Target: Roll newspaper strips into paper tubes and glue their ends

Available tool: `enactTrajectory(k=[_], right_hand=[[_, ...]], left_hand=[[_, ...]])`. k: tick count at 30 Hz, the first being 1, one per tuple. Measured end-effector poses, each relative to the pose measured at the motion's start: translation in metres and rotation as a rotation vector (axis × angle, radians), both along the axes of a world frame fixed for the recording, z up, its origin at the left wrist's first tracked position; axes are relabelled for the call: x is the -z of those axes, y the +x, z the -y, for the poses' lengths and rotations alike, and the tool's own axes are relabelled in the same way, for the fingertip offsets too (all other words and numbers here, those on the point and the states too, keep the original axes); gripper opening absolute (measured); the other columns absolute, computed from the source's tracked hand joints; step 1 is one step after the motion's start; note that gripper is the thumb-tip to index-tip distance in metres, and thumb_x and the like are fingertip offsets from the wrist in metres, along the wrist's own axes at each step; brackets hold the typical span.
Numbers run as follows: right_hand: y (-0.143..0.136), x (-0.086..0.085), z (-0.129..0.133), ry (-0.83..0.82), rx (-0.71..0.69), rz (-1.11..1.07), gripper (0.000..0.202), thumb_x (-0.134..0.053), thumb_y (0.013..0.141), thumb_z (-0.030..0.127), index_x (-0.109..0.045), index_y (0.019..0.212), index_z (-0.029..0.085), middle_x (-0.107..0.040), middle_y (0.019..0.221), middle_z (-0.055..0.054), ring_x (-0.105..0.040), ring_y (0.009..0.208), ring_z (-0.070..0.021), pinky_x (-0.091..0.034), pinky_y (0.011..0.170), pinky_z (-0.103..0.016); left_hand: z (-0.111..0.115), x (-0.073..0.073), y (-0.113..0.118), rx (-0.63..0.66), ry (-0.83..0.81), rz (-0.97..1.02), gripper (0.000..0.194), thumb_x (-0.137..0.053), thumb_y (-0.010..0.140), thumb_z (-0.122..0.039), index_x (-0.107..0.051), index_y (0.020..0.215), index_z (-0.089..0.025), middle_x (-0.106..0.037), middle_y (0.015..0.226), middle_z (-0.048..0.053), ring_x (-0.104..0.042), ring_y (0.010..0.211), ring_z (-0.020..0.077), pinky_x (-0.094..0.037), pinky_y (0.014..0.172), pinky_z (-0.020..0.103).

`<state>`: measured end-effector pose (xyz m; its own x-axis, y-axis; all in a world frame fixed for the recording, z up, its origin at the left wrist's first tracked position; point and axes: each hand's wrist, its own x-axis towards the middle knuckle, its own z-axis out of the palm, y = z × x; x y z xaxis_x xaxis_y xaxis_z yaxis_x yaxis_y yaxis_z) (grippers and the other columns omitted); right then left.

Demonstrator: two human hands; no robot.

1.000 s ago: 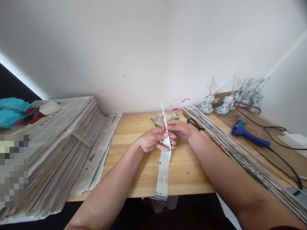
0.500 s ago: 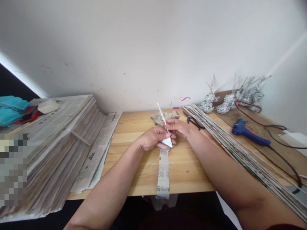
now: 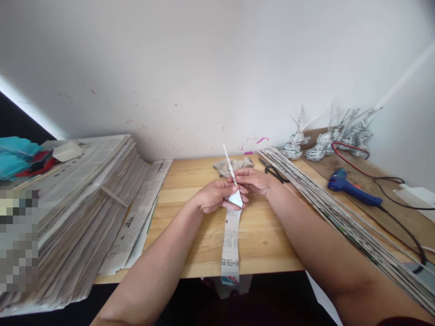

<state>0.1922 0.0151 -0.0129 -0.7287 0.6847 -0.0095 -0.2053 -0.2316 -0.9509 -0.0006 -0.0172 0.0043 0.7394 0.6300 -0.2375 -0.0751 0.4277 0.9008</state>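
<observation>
A newspaper strip (image 3: 231, 240) runs from my hands down over the table's front edge. Its upper part is folded and rolled into a thin white paper tube (image 3: 228, 158) that points up and slightly left. My left hand (image 3: 215, 195) is closed on the strip where it turns into the roll, the thumb on top. Close against it, my right hand (image 3: 251, 180) pinches the tube between thumb and fingertips. Some fingertips are hidden behind the paper.
Stacked newspaper (image 3: 112, 203) rises at the left. Many rolled paper sticks (image 3: 326, 208) lie diagonally at the right, beside black-handled scissors (image 3: 277, 172) and a blue glue gun (image 3: 353, 190). A cloth (image 3: 220, 168) and woven paper figures (image 3: 294, 145) sit near the wall.
Both hands stay nearly in place, fingers shifting slightly on the tube. The strip's lower end has turned a little, showing more of a coloured patch at the table edge.
</observation>
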Motion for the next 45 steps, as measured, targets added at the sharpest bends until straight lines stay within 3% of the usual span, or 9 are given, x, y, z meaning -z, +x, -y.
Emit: enactTrajectory(k=[10, 18, 21, 24, 31, 41, 45], right_hand=[[-0.003, 0.004, -0.004, -0.004, 0.033, 0.03, 0.03, -0.077, 0.074, 0.035, -0.055, 0.074, 0.014, -0.057, 0.046, 0.005, -0.047, 0.036, -0.0064, -0.034, 0.034, -0.015], [-0.006, -0.004, -0.002, 0.05, 0.19, 0.098, 0.025, -0.076, 0.075, 0.03, -0.058, 0.071, 0.013, -0.055, 0.048, 0.006, -0.045, 0.035, -0.0041, -0.029, 0.031, -0.014], [-0.003, -0.004, -0.001, 0.03, 0.134, 0.077, 0.027, -0.072, 0.079, 0.036, -0.064, 0.085, 0.011, -0.061, 0.056, 0.002, -0.05, 0.039, -0.0058, -0.034, 0.034, -0.015], [0.0, -0.004, 0.001, 0.012, -0.009, 0.024, 0.032, -0.069, 0.082, 0.038, -0.064, 0.097, 0.01, -0.059, 0.053, 0.003, -0.054, 0.041, -0.0093, -0.043, 0.04, -0.019], [-0.001, 0.003, -0.001, 0.005, -0.101, -0.035, 0.029, -0.071, 0.081, 0.04, -0.057, 0.085, 0.014, -0.055, 0.046, 0.006, -0.053, 0.038, -0.0099, -0.045, 0.042, -0.02], [-0.008, -0.004, -0.001, 0.058, 0.139, 0.147, 0.028, -0.076, 0.074, 0.032, -0.055, 0.068, 0.014, -0.055, 0.045, 0.005, -0.046, 0.035, -0.0053, -0.027, 0.032, -0.014], [-0.009, -0.007, 0.001, 0.059, 0.198, 0.151, 0.027, -0.077, 0.074, 0.033, -0.059, 0.071, 0.013, -0.057, 0.049, 0.004, -0.047, 0.036, -0.0047, -0.028, 0.033, -0.014]], left_hand=[[0.003, -0.001, 0.002, 0.007, 0.036, -0.058, 0.034, -0.073, 0.078, -0.033, -0.07, 0.101, -0.008, -0.072, 0.097, 0.019, -0.071, 0.085, 0.0218, -0.058, 0.07, 0.03], [0.002, 0.001, 0.003, -0.027, 0.085, -0.147, 0.034, -0.074, 0.076, -0.035, -0.071, 0.097, -0.008, -0.072, 0.098, 0.019, -0.07, 0.084, 0.0193, -0.057, 0.069, 0.027], [0.0, 0.002, 0.001, -0.012, 0.043, -0.084, 0.035, -0.073, 0.077, -0.033, -0.07, 0.102, -0.009, -0.072, 0.099, 0.019, -0.071, 0.085, 0.0212, -0.058, 0.068, 0.028], [0.0, 0.002, -0.001, 0.027, -0.022, -0.002, 0.036, -0.074, 0.077, -0.031, -0.069, 0.105, -0.009, -0.073, 0.098, 0.018, -0.071, 0.084, 0.0231, -0.058, 0.069, 0.03], [0.002, 0.0, -0.001, 0.085, -0.047, 0.046, 0.034, -0.071, 0.079, -0.031, -0.068, 0.105, -0.009, -0.073, 0.096, 0.018, -0.072, 0.083, 0.023, -0.058, 0.071, 0.032], [0.0, 0.004, 0.002, 0.002, 0.065, -0.117, 0.038, -0.076, 0.073, -0.037, -0.07, 0.098, -0.009, -0.073, 0.095, 0.018, -0.07, 0.082, 0.0205, -0.057, 0.07, 0.031], [-0.002, 0.007, 0.001, -0.008, 0.097, -0.122, 0.04, -0.075, 0.074, -0.039, -0.071, 0.098, -0.008, -0.072, 0.096, 0.019, -0.07, 0.082, 0.0207, -0.057, 0.069, 0.029]])
